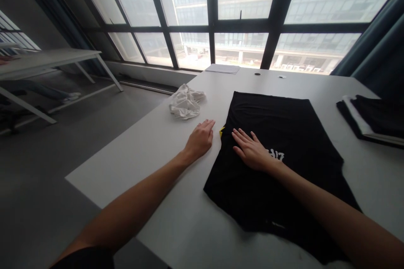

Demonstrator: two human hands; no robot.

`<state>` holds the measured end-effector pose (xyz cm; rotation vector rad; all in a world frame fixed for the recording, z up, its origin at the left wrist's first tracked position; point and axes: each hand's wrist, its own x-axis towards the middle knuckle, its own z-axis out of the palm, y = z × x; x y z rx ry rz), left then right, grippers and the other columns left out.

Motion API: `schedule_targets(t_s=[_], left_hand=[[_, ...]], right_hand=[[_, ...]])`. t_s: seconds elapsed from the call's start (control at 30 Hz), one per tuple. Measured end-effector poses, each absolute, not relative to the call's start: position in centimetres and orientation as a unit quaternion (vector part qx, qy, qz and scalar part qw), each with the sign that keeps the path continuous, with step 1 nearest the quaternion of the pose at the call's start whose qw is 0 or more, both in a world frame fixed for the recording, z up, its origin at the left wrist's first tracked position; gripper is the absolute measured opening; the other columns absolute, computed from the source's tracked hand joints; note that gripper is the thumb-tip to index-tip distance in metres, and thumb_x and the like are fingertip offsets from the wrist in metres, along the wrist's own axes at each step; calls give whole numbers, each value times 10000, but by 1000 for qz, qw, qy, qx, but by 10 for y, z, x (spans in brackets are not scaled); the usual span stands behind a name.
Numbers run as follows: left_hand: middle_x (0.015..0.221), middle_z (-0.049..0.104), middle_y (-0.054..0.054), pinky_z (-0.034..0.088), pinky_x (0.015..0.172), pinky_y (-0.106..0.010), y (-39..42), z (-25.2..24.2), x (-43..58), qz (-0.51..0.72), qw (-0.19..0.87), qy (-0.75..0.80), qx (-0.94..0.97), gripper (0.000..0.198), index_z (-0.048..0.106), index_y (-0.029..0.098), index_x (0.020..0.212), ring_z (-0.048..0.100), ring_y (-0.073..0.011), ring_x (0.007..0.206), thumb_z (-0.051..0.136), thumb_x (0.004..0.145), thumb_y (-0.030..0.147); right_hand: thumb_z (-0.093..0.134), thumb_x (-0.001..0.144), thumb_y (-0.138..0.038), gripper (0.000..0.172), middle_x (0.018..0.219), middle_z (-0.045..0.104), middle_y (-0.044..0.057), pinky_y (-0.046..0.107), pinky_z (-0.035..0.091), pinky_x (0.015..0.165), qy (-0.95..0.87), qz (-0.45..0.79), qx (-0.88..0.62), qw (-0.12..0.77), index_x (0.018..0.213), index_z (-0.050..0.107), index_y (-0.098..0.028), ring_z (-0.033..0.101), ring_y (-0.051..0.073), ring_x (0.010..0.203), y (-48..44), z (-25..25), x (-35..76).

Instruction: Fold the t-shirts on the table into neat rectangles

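Note:
A black T-shirt (277,134) with white lettering lies spread flat on the grey table (151,155). My right hand (251,149) rests palm down on the shirt near its left edge, fingers stretched out and slightly apart. My left hand (200,138) lies flat on the bare table just left of the shirt, fingertips beside a small yellow bit (221,131) at the shirt's edge. Neither hand holds anything.
A crumpled white cloth (185,101) lies on the table beyond my left hand. Folded black and white garments (369,119) are stacked at the right edge. A sheet of paper (222,68) lies at the far edge by the windows. Another table (47,59) stands at left.

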<state>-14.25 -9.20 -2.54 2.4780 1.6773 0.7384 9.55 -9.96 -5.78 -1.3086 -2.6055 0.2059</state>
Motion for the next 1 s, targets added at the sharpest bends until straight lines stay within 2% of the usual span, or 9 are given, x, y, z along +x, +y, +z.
schedule_targets(t_s=[0.07,0.13,0.27,0.37,0.47,0.63,0.8,1.0], left_hand=[[1490,529,-92,304,1203,-416,-89,-26,-146,238,38,500,832,452,549,175,1418,416,-219,1433,358,1011,215],[1542,469,-50,264,1220,-429,-91,-29,-146,190,55,442,875,449,510,236,1458,341,-212,1476,370,1036,301],[1647,250,-35,150,1221,-578,-98,-36,-144,60,79,445,890,576,276,279,1585,162,-282,1534,328,1050,486],[1661,189,-28,128,1206,-626,-98,-38,-144,29,85,476,875,603,218,280,1601,96,-306,1542,275,1051,521],[1658,202,-39,150,1203,-621,-98,-38,-141,46,82,494,864,588,229,256,1600,106,-302,1542,248,1059,488],[1662,185,-54,122,1235,-533,-101,-40,-131,78,66,450,887,600,207,234,1604,81,-238,1548,254,1062,485],[1658,187,-74,124,1219,-584,-104,-42,-129,40,86,449,888,626,201,247,1603,69,-253,1547,286,1051,528],[1648,231,-101,131,1239,-511,-109,-36,-125,121,55,462,877,559,239,193,1592,142,-219,1539,271,1066,379]], right_hand=[[297,1031,-437,607,1650,209,63,587,123,1220,-886,70,-444,113,1591,261,-207,166,254,1532,-99,-58,95],[301,1029,-433,608,1649,211,62,584,123,1220,-886,69,-444,117,1590,264,-203,166,250,1532,-100,-59,95],[314,1024,-439,616,1650,206,62,583,127,1220,-885,69,-444,122,1588,269,-196,164,254,1533,-101,-59,95],[317,1024,-460,621,1650,206,61,582,129,1220,-884,71,-446,126,1585,279,-198,163,258,1533,-101,-59,95],[314,1027,-477,622,1650,205,58,578,125,1222,-882,73,-447,129,1583,286,-202,164,258,1532,-102,-59,94],[298,1032,-490,623,1647,222,62,568,123,1225,-881,79,-448,130,1586,280,-206,173,256,1530,-102,-57,94],[289,1033,-483,621,1647,221,60,575,121,1225,-880,82,-449,127,1585,279,-198,175,254,1530,-103,-55,94],[297,1031,-483,613,1649,217,58,582,124,1221,-879,87,-451,126,1583,288,-216,173,263,1530,-103,-53,93]])
